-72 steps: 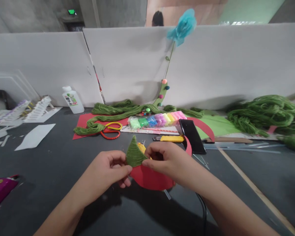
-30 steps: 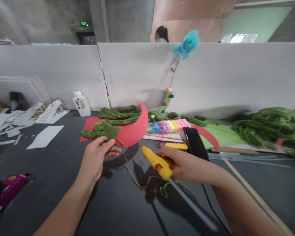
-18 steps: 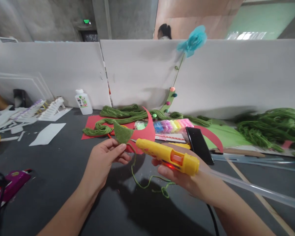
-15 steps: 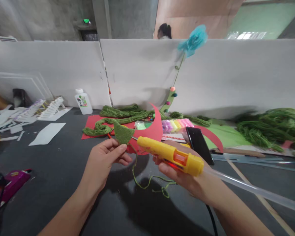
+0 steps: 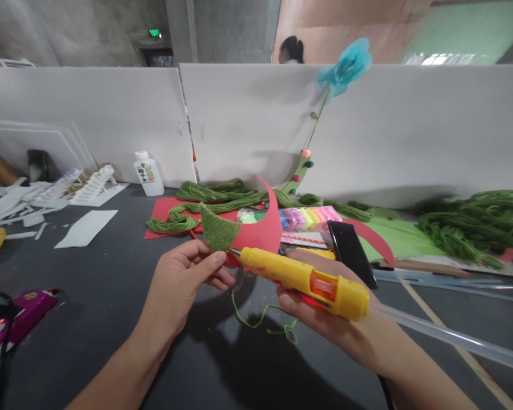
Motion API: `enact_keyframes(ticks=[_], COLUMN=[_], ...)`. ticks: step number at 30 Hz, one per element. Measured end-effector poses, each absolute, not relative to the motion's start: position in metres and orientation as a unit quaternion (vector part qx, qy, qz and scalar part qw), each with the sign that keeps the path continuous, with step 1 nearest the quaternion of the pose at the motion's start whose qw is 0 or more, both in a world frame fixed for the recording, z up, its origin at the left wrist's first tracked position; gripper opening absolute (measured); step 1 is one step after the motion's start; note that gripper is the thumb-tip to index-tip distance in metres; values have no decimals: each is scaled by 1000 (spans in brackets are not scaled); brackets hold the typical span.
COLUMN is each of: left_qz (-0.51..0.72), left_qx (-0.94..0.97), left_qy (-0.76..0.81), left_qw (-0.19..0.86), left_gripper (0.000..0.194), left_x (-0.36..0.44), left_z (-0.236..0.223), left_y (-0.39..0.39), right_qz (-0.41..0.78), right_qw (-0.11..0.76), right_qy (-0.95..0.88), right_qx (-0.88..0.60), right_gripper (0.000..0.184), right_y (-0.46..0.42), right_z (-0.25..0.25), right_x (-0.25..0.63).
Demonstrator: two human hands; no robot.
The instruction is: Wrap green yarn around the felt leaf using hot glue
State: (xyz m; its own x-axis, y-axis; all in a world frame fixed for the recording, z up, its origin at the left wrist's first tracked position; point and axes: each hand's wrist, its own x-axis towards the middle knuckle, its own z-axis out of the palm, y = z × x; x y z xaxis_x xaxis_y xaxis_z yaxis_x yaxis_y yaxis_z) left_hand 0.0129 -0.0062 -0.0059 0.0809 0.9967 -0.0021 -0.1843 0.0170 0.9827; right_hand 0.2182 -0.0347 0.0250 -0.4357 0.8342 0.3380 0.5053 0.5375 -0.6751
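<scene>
Left hand (image 5: 190, 273) pinching red crescent (image 5: 263, 232) by its green yarn-wrapped end (image 5: 218, 229), piece held above dark table (image 5: 111, 290). Right hand (image 5: 325, 327) gripped round yellow glue gun (image 5: 290, 272), nozzle (image 5: 235, 251) at wrapped end's lower edge, contact unclear. Clear glue stick (image 5: 444, 333) out the back. 1 loose green strand (image 5: 256, 325) below. Farther: 1 black phone (image 5: 352, 253), colored packets (image 5: 310, 217), yarn skeins (image 5: 222, 195), 1 white bottle (image 5: 149, 175).

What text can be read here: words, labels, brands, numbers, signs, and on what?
"椰子水": label on the white bottle, stacked top to bottom.
Green lit sign on the back wall: too blurred to read.
Yellow glue gun: small red marks, unreadable.
Purple device: oval badge, too small to read.
No legible numbers.
</scene>
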Motion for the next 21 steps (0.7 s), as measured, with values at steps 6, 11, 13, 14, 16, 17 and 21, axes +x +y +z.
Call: enact_keyframes(ticks=[6,11,13,14,16,17,21], left_qz=[525,527,529,530,533,534,533], left_qx=[473,485,487,489,491,492,497], left_qy=[433,439,441,442,441,441,448], left_qw=[559,543,537,534,530,527,518], left_gripper=[11,10,10,10,8,8,7], left_x=[13,12,12,12,13,13,13], left_z=[-6,-7,-7,-7,-7,-6,-5], left_y=[-6,-6,-6,-7,-7,-7,-8], right_qz=[213,180,175,172,168,166,183], right_qw=[344,332,329,327,318,315,303], right_qy=[-835,-838,-835,-834,-834,-833,-826], right_qx=[-372,-393,-405,-410,-419,-423,-440], right_gripper=[7,3,6,6,7,8,13], right_y=[-35,-37,-38,-38,-39,-40,-42], right_z=[29,28,27,26,25,24,24], right_x=[216,214,213,213,212,213,214])
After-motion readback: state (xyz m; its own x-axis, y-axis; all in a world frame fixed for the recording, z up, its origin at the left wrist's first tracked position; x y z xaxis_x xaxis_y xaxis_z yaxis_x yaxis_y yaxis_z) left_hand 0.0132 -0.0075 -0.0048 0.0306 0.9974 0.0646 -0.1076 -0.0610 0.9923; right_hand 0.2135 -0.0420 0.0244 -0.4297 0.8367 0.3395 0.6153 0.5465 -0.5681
